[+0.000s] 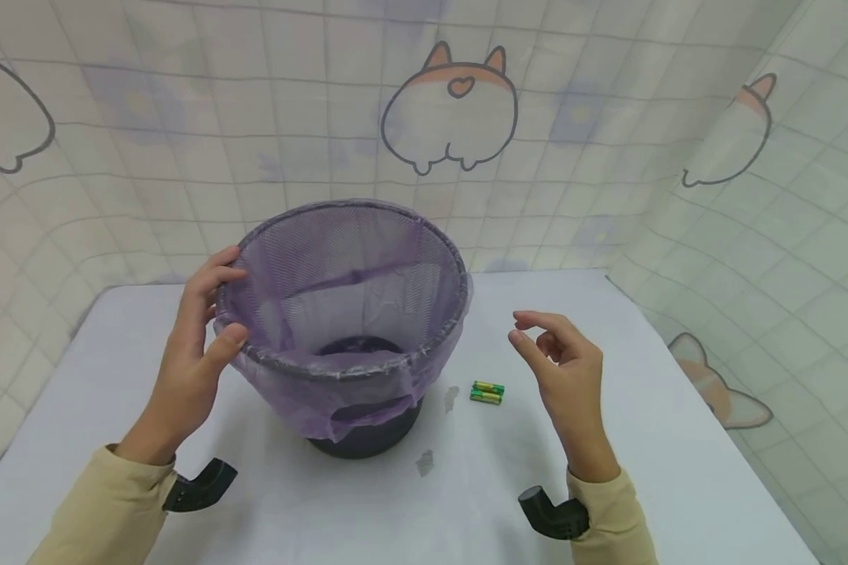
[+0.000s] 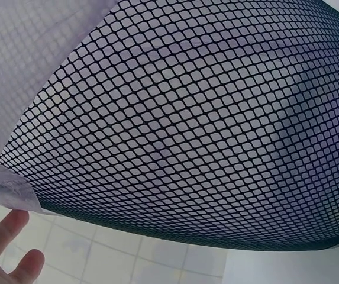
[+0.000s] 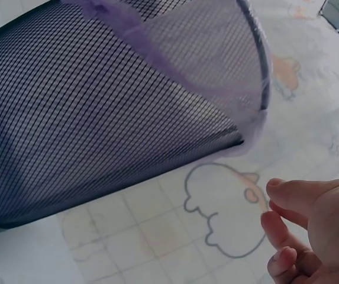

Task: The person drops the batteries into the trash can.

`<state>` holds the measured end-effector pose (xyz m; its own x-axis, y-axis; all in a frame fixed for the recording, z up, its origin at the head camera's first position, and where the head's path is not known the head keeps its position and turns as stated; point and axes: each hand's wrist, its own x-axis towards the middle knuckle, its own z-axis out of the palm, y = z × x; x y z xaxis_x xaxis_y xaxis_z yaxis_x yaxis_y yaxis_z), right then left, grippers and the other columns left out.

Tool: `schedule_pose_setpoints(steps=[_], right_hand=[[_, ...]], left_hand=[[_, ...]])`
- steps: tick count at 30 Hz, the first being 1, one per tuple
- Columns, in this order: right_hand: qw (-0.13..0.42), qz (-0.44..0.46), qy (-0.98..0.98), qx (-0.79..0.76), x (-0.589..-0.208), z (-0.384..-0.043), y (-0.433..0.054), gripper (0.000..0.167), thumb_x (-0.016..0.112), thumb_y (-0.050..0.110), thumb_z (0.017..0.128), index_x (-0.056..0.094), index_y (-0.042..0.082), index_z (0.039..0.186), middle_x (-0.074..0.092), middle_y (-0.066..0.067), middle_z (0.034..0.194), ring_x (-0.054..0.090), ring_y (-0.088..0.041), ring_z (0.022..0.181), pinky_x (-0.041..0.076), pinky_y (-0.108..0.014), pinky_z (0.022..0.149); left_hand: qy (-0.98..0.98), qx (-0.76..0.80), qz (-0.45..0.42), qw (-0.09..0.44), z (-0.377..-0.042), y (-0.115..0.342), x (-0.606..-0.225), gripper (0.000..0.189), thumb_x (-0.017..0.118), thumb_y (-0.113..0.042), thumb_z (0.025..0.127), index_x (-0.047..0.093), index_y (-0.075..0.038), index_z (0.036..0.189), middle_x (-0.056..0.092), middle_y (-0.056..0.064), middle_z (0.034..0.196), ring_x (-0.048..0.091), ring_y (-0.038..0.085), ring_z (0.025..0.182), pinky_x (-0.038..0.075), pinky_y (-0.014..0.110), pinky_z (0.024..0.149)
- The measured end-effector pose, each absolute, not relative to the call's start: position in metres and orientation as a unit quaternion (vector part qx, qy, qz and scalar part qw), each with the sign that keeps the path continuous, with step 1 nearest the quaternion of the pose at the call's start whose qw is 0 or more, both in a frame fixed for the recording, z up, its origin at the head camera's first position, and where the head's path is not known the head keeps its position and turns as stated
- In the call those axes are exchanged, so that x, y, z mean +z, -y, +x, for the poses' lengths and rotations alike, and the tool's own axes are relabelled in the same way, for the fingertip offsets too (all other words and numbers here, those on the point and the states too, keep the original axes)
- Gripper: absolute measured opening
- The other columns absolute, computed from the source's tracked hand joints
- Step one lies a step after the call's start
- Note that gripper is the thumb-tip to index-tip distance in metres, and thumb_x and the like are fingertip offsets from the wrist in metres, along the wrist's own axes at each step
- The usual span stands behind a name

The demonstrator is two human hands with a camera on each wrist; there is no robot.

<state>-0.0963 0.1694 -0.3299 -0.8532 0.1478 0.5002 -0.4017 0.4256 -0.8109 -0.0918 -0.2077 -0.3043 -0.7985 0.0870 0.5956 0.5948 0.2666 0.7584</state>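
Note:
A dark mesh wastebasket (image 1: 371, 439) stands on the white table, lined with a translucent purple bin bag (image 1: 389, 392) folded over its rim. My left hand (image 1: 191, 353) touches the left side of the rim, thumb and fingers spread apart. In the left wrist view, one fingertip (image 2: 16, 220) meets the bag's edge, and most of that hand is out of frame. My right hand (image 1: 568, 365) is raised to the right of the wastebasket, fingers loosely bent and holding nothing. Two green and gold batteries (image 1: 487, 392) lie side by side between the wastebasket and my right hand.
Grey patches (image 1: 425, 463) mark the white tabletop (image 1: 452, 518) near the wastebasket. A checked curtain (image 1: 290, 118) with cartoon animal prints hangs behind the table and along its sides. Each sleeve carries a black wrist device (image 1: 554, 514).

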Motion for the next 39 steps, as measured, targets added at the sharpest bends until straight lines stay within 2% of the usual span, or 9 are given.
schedule_pose_setpoints(steps=[10,18,26,39], right_hand=[[0.226,0.059,0.814,0.532,-0.352,-0.103,-0.172,0.023,0.073,0.012,0.085,0.073,0.016,0.107,0.070,-0.003,0.097,0.044,-0.010,0.069,0.034,-0.021,0.061],[0.208,0.041,0.821,0.530,-0.349,-0.101,-0.165,0.024,0.072,0.003,0.083,0.071,0.004,0.107,0.069,-0.016,0.098,0.043,-0.009,0.069,0.032,-0.022,0.061],[0.185,0.021,0.830,0.526,-0.380,-0.112,-0.176,0.024,0.075,0.015,0.083,0.073,0.017,0.107,0.070,-0.003,0.100,0.044,-0.009,0.072,0.032,-0.021,0.064],[0.148,0.007,0.871,0.469,-0.400,-0.118,-0.186,0.029,0.075,0.024,0.084,0.071,0.018,0.112,0.069,-0.002,0.105,0.045,-0.011,0.076,0.033,-0.024,0.071]], left_hand=[[0.749,-0.574,-0.231,0.235,-0.093,0.209,-0.308,0.051,0.052,-0.030,0.097,0.041,-0.001,0.137,0.030,0.006,0.157,0.026,0.021,0.144,0.022,0.031,0.103],[0.742,-0.580,-0.236,0.239,-0.094,0.208,-0.304,0.050,0.053,-0.029,0.097,0.042,-0.001,0.136,0.030,0.006,0.157,0.025,0.022,0.144,0.023,0.031,0.104],[0.749,-0.572,-0.237,0.237,-0.094,0.207,-0.306,0.050,0.052,-0.029,0.097,0.042,0.001,0.135,0.030,0.006,0.156,0.028,0.022,0.142,0.025,0.029,0.101],[0.756,-0.567,-0.228,0.235,-0.094,0.208,-0.306,0.050,0.052,-0.030,0.097,0.041,-0.001,0.137,0.030,0.005,0.157,0.026,0.020,0.143,0.023,0.030,0.103]])
